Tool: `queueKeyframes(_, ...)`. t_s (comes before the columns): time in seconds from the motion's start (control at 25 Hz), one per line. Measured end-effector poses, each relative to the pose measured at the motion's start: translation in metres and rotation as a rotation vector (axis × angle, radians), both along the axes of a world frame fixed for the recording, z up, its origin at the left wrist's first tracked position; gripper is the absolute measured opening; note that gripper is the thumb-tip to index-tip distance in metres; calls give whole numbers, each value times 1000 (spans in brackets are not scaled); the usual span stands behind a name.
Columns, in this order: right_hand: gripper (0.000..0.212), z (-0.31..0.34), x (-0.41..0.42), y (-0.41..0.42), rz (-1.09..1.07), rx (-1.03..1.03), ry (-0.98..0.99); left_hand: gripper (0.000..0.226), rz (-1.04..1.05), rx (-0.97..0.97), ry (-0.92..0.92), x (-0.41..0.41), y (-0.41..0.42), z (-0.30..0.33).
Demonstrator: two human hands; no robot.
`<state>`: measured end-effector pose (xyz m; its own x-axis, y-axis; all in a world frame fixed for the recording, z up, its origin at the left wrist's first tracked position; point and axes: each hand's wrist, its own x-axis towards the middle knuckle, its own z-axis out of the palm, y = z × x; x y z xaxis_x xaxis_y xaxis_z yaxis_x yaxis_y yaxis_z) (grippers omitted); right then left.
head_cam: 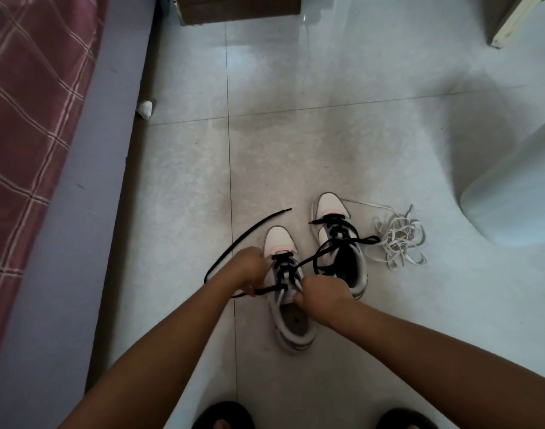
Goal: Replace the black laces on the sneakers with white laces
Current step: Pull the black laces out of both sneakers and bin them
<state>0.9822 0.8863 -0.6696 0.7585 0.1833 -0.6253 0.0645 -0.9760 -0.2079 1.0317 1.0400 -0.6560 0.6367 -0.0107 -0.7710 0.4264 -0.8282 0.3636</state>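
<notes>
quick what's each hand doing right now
Left hand: fingers pinching the black lace.
Right hand: closed on the near sneaker.

The floor is pale glossy tile with thin grout lines. A bed with a red checked cover runs along the left edge. A crumpled white scrap lies beside its base. A brown box stands at the top. A pale rounded container sits at right.

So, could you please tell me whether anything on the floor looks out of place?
A crumpled white scrap lies against the bed base, like stray litter. The white laces sit in a tangled heap right of the sneakers.
</notes>
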Motion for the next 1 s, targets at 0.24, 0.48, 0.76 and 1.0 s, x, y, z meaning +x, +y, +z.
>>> queueKeyframes(0.24,30,-1,-4,-6,-12,17,-11,25,-62,-138,-134,-10,11,2)
queueKeyframes(0.48,30,-4,-5,-6,-39,23,-13,34,44,-58,-208,-41,-12,-17)
queueKeyframes(0.76,28,-6,-3,-2,-38,17,-8,28,75,-100,-239,-42,-29,-7)
queueKeyframes(1.0,31,-6,-2,-8,-6,10,-19,21,-240,-29,-175,-26,-15,-3)
